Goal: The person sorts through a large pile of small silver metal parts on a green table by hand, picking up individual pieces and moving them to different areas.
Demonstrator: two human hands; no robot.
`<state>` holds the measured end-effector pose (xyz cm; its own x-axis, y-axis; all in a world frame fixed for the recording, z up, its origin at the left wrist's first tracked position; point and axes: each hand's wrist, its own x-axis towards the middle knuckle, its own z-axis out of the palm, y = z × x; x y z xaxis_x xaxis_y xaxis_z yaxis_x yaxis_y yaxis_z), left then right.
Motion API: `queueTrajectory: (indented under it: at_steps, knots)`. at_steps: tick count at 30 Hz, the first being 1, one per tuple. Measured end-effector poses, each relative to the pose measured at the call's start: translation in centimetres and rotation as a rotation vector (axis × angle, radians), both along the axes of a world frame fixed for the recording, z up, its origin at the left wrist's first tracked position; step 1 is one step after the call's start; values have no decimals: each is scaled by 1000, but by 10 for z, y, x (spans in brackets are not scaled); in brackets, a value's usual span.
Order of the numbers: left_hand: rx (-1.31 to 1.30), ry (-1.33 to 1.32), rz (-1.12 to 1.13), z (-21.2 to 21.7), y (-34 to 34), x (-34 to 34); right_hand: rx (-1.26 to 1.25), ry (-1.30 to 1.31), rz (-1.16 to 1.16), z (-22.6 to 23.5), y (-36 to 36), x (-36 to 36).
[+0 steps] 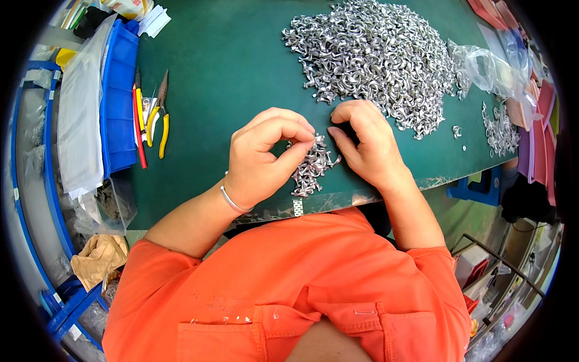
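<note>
My left hand (268, 155) hovers over the near edge of the green table, with thumb and forefinger pinched together. Whatever lies in that pinch is too small to make out. Just under the fingertips is a small heap of curved silver metal pieces (309, 175). To its right, my right hand (367, 140) is curled, thumb and forefinger slightly apart with nothing visible between them. Beyond both hands spreads a large pile of similar curved silver metal pieces (380, 57).
Pliers with yellow handles (164, 136) and a red pen-like tool (139, 136) lie at the left, beside a blue bin (120, 102). Clear plastic bags (491, 69) and a smaller group of metal pieces (500, 133) are at the right. A blue stool (479, 187) stands below the table.
</note>
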<state>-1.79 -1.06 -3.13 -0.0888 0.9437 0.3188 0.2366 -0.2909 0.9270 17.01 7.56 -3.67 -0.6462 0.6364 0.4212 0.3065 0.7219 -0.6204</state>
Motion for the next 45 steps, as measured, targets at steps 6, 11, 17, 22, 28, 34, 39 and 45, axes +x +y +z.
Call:
queueTrajectory:
  at_steps: [6, 11, 17, 22, 28, 34, 39, 45]
  knots:
    - [-5, 29, -39, 1, -1, -1, -113, 34, -74, -2, -2, 2]
    - [-40, 103, -66, 7, -1, -1, -802, 457, -48, -2, -4, 7]
    - [-65, 218, -56, 8, 1, 4, -949, 676, 131, 3, -3, 10]
    - [-326, -373, -92, 2, -2, 10, -704, 540, 289, 2, -11, 5]
    - [-111, -263, -93, -4, 1, 5, -601, 518, 177, -2, -15, -4]
    - [75, 41, 2, 1, 0, 8, -158, 334, 154, 14, -18, 0]
    - [51, 57, -6, 6, -1, 15, 291, 309, 8, 31, 9, 26]
    - [-91, -120, -26, 7, -2, 4, 479, 220, -893, 38, 149, 164]
